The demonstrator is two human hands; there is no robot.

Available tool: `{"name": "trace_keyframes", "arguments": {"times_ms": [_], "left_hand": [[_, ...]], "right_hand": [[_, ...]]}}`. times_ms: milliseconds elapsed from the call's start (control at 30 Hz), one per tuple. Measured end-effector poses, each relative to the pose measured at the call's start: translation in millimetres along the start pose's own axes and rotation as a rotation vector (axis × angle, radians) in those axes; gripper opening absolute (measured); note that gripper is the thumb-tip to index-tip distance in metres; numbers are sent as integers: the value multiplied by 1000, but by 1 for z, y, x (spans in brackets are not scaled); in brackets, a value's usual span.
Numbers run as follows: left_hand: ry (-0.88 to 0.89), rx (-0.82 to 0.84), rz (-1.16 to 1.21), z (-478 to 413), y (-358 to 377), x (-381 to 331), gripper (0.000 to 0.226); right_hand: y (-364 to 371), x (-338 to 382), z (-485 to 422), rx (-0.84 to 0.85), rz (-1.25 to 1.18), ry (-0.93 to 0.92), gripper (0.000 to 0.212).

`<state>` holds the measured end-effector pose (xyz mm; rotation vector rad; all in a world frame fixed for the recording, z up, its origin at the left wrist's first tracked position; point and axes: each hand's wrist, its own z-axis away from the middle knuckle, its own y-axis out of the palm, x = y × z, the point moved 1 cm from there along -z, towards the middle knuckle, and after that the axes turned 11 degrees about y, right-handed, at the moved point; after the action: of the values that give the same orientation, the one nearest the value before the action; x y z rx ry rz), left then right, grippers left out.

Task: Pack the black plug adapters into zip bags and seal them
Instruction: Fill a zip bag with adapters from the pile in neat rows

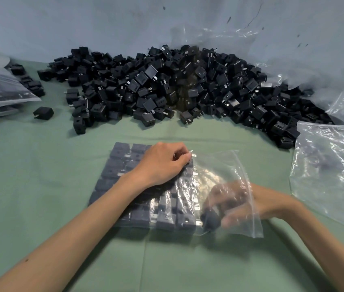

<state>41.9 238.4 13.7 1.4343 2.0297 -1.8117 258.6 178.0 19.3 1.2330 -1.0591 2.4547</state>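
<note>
Bag in hand: a clear zip bag (241, 163) lies flat near the front middle of the bench (40, 186), its mouth open to the right.
Packed so far: rows of packed adapters (112, 171) fill most of the bag; the right end looks unfilled.
Left hand: the left hand (162, 163) rests on the bag's far rows with its grip curled down; whether it pinches the film cannot be told.
Right hand: the right hand (236, 201) is inside the mouth, its blurred grip closed round a loose adapter (210, 221) beside the last row.
Done: filled bags (2, 89) sit at the left edge.
Left to do: this bag is unsealed, and a large adapter pile (167, 85) spans the far edge, with empty bags (331, 169) at the right edge. By these signs much remains.
</note>
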Motion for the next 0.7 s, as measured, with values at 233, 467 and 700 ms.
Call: {"name": "trace_keyframes", "arguments": {"times_ms": [233,467,700], "left_hand": [[2,-11,5,0,1,1,15],[8,-15,6,1,1,1,16],[12,-13,-2,0,1,1,16]], "right_hand": [[5,-5,-7,-93,27,-20,28],[-6,-9,2,55,21,-10,35],[-1,-11,-4,-1,-59,21,40]]}}
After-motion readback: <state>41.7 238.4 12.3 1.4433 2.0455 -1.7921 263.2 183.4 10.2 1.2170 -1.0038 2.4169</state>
